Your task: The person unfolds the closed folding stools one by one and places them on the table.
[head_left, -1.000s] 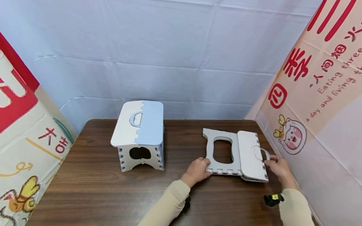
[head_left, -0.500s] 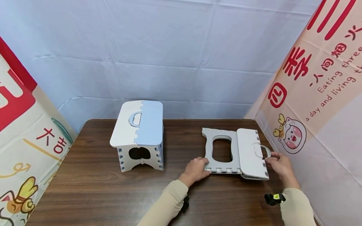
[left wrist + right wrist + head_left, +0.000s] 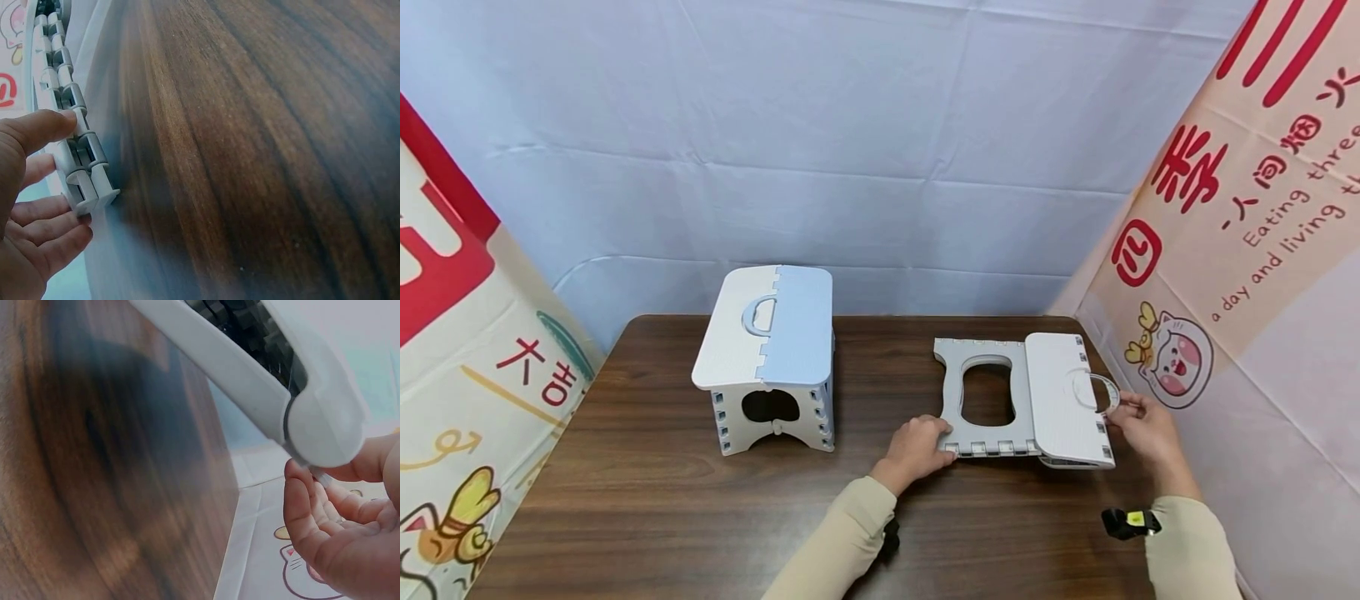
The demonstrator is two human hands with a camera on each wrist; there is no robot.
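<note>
A grey-white folding stool (image 3: 1060, 400), partly folded, lies at the table's right side in the head view. Its white seat panel is raised a little, and the leg frame with a large opening extends to the left. My left hand (image 3: 917, 450) grips the near left corner of that frame. In the left wrist view the thumb presses the notched hinge edge (image 3: 65, 87), with fingers on the other side. At the panel's right edge, my right hand (image 3: 1150, 429) pinches the arched handle (image 3: 1113, 390). The right wrist view shows fingertips meeting thumb just under the stool's rounded end (image 3: 325, 425).
A second folding stool (image 3: 801, 333), half white and half light blue on top, stands unfolded at the left. Both stools are on the dark wooden table (image 3: 662, 517). A pale cloth (image 3: 850, 150) hangs behind, and a printed cloth (image 3: 1247, 333) runs close beside the right hand.
The seat panel has tilted up slightly and shifted away from me, with the right hand following on the handle. The left hand has drifted slightly left with the frame's corner. The other stool stays put.
</note>
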